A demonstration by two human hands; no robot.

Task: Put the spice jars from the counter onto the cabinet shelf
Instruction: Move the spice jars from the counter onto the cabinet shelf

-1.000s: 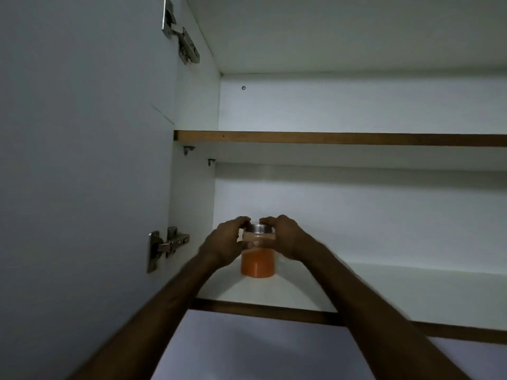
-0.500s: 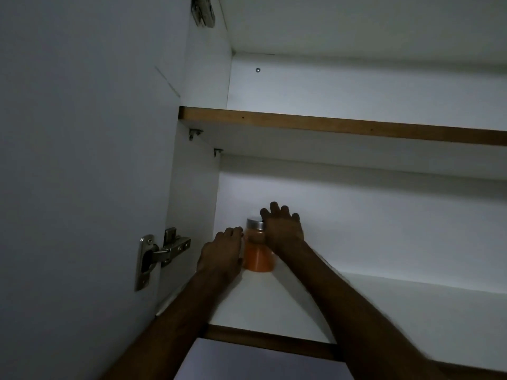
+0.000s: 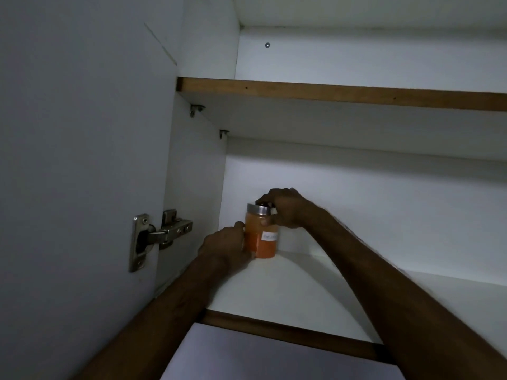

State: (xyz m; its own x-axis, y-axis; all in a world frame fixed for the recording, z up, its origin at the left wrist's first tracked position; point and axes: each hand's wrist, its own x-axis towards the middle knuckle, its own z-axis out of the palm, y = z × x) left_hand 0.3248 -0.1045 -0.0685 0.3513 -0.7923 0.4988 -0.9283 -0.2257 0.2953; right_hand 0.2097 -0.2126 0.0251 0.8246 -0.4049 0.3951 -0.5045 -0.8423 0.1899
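Note:
A glass spice jar (image 3: 260,239) with orange powder, a silver lid and a small white label stands upright on the lower cabinet shelf (image 3: 315,292), in its back left corner. My right hand (image 3: 285,209) grips the jar from the right, fingers curled over the lid and thumb on the glass. My left hand (image 3: 227,248) holds the jar's lower left side, fingers wrapped toward its base.
The open cabinet door (image 3: 76,174) fills the left, with a metal hinge (image 3: 156,237) beside my left hand. An upper shelf (image 3: 329,94) with a brown edge runs overhead. The lower shelf's brown front edge (image 3: 288,333) lies under my forearms.
The jar has gone from the shelf's front to its back left corner. My right hand, flat beside it half a second ago, now curls over the lid. The label faces me.

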